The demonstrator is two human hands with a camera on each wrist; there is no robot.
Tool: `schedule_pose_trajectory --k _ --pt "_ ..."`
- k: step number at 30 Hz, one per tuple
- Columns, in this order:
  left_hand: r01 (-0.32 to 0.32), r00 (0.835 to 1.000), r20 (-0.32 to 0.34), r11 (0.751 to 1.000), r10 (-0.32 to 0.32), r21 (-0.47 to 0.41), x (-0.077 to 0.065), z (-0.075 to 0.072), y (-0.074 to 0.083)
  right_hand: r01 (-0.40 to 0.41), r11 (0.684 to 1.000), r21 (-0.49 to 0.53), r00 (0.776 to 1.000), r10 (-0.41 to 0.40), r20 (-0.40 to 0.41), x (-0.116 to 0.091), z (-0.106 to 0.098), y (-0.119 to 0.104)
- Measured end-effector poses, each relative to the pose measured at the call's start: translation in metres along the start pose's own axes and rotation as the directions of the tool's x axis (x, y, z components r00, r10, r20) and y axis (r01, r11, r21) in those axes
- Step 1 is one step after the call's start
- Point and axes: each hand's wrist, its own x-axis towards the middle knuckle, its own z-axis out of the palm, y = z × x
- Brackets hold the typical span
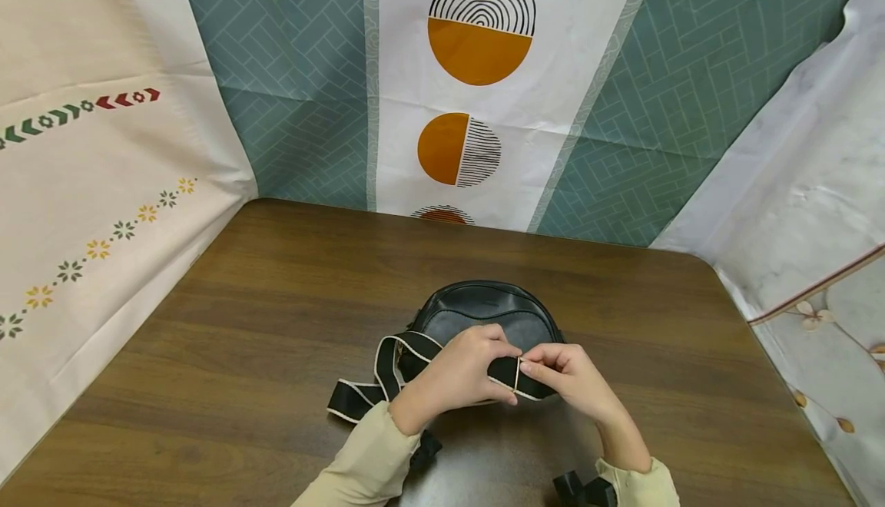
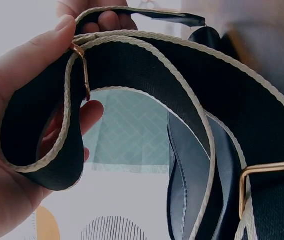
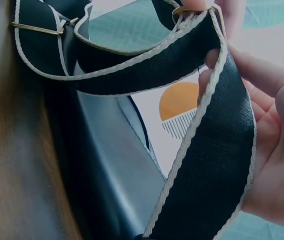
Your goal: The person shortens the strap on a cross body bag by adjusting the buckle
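Observation:
A black shoulder bag (image 1: 487, 299) with a rounded top rests on the table, behind both hands. Its wide black strap (image 1: 503, 369) has cream braided edges. My left hand (image 1: 459, 369) pinches the strap beside a thin gold slider buckle (image 1: 517, 376). From the other side, my right hand (image 1: 574, 380) pinches the strap at that buckle between thumb and fingers. In the left wrist view, a loop of strap (image 2: 51, 170) curls within the left hand, by the gold buckle (image 2: 85, 75). Strap runs down across the right palm in the right wrist view.
Slack strap (image 1: 356, 399) lies folded on the wooden table (image 1: 242, 353), left of the bag. A second gold buckle (image 2: 272, 167) sits farther along the strap. Patterned cloths (image 1: 290, 69) hang behind the table and along both sides.

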Motion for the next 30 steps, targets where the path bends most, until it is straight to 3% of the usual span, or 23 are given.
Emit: schedule_pose_trajectory --k 4,12,19,30 --pt "0.016 1.000 0.006 1.000 -0.016 -0.010 -0.001 -0.001 -0.001 -0.008 1.000 0.026 1.000 0.008 0.007 -0.001 -0.004 0.002" --pt "0.043 0.999 -0.002 0.999 -0.043 -0.030 -0.003 -0.005 -0.003 -0.008 1.000 -0.018 1.000 0.008 -0.007 -0.010 -0.016 0.010" --pt "0.045 0.999 -0.008 0.998 -0.046 -0.039 -0.003 -0.004 -0.004 0.039 0.998 -0.040 0.999 -0.040 -0.025 -0.012 -0.019 0.014" --pt "0.041 0.999 -0.005 0.998 -0.040 0.047 -0.003 -0.003 -0.002 0.093 0.995 -0.040 0.994 -0.095 -0.054 -0.010 -0.011 0.011"
